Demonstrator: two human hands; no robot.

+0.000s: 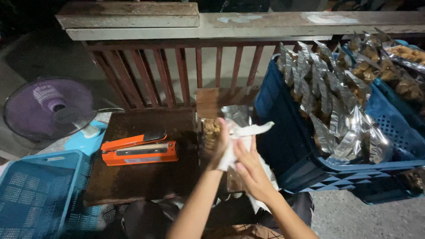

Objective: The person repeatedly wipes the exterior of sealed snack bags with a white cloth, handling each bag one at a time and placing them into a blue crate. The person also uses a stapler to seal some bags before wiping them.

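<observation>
both hands, left hand and right hand, clench a crumpled white cloth between them as if wiping; an orange lever-arm heat sealer sits left of them

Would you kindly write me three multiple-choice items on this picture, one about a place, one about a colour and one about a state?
1. Where does the orange sealing machine stand?
A. on the dark low table
B. inside the light blue basket
C. on top of the railing

2. What colour is the crate full of shiny bags?
A. red
B. dark blue
C. yellow

3. What are the two hands doing?
A. resting flat on the table
B. lifting the fan
C. holding a white cloth between them

Answers: 1 A, the machine sits on the brown tabletop. 2 B, the crate's walls are dark blue. 3 C, the left hand and right hand meet around the cloth.
</observation>
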